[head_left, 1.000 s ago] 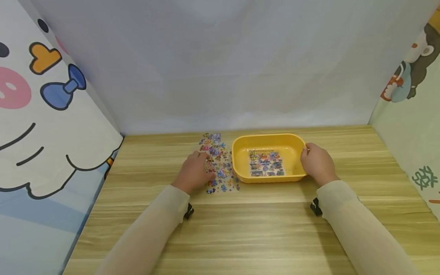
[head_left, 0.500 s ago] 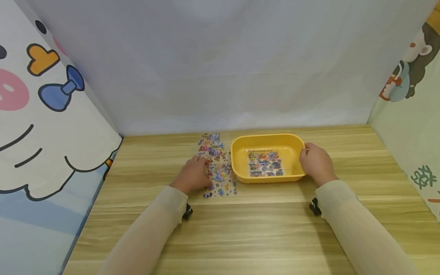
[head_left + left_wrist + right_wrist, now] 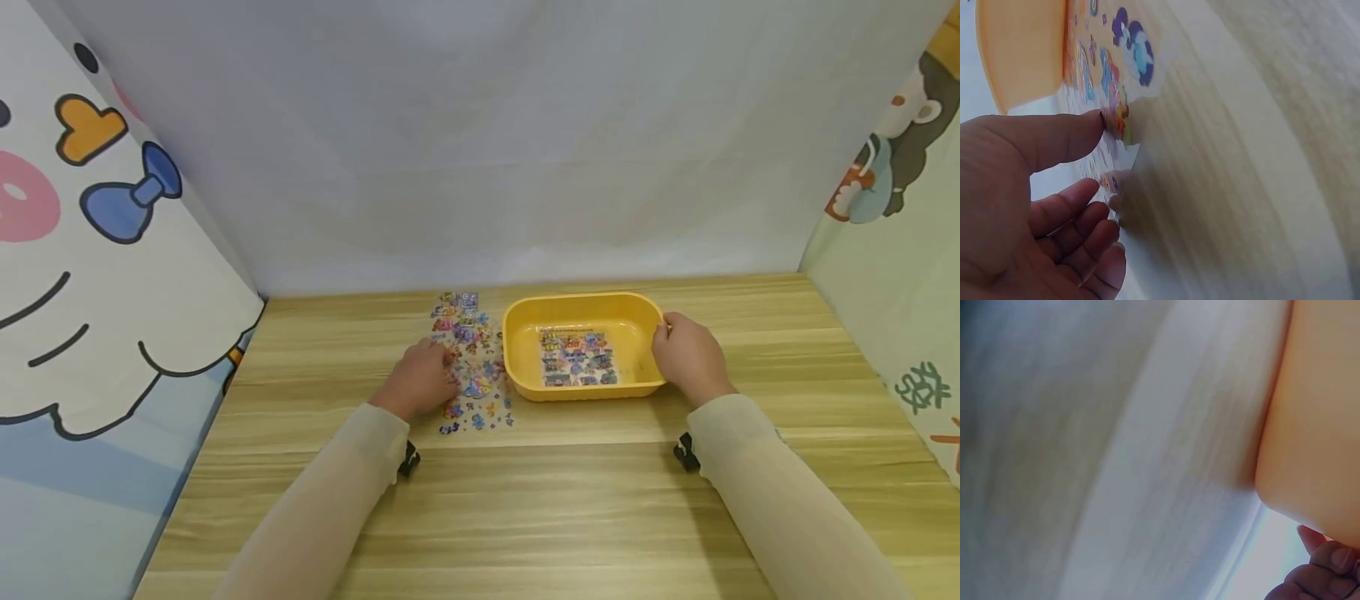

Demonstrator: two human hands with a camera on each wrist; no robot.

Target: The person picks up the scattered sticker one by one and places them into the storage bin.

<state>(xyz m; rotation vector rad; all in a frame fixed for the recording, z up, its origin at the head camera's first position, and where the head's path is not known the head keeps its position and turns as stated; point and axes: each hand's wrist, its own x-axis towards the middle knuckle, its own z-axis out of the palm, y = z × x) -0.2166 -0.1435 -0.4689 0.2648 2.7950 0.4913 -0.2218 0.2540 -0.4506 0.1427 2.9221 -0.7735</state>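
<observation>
Working at a wood-grain table (image 3: 540, 508) before a pale far backdrop (image 3: 480, 167), gripping the yellow tray's (image 3: 592, 393) right end with the right hand (image 3: 692, 354). Touching the sticker sheet (image 3: 477, 387), left of the tray, with parted thumb and loose fingers of the left hand (image 3: 422, 377); sliding it slightly nearer than a second ago.

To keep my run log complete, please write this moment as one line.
left hand: at left side of stickers on table | right hand: grips right end of yellow tray | yellow tray: more stickers inside
</observation>
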